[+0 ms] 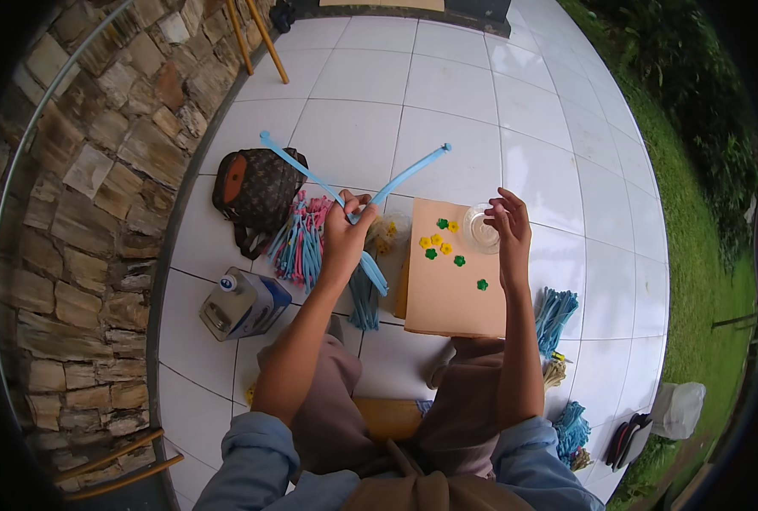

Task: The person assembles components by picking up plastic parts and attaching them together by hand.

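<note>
My left hand is closed on the crossing of light-blue flat strips. Two strip ends rise apart above the fist in a V, and a wider folded end hangs below it. My right hand is raised over the right edge of a cardboard sheet, beside a clear round plastic container. Its fingers are bent toward the thumb; whatever they hold is too small to make out. On the cardboard lie several yellow flower-shaped pieces and green flower-shaped pieces.
A brown patterned backpack and a pink-and-blue strip bundle lie left. Nearer stands a metal can. Blue strip bundles lie right, with dark pouches farther down. A stone wall bounds the left.
</note>
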Tool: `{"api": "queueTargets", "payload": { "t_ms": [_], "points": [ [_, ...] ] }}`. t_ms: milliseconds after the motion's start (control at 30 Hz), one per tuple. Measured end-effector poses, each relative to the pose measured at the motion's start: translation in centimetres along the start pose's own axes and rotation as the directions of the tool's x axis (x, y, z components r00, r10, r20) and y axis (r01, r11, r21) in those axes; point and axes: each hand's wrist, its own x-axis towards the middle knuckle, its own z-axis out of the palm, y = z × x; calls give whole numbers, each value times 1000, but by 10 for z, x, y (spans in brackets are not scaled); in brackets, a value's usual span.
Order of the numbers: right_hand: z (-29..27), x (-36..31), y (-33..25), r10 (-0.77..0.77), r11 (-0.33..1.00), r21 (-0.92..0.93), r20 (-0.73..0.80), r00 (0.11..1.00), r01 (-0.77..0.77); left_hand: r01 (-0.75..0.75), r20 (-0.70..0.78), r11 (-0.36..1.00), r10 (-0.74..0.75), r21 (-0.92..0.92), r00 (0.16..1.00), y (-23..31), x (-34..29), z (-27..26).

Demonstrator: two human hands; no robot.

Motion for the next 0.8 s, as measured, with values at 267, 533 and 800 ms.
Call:
{"api": "queueTargets", "payload": {
  "t_ms": [267,533,800],
  "points": [
    [0,-7,97,-94,728,-588,424,901,353,111,-54,992,-108,53,993,-19,5,10],
    [4,-16,129,-91,548,-723,449,889,421,92,-72,955,-75,282,995,-45,14,36],
    [5,-12,130,-141,572,-697,436,889,432,57,-18,896,-55,441,998,-78,5,60]
  ]
}}
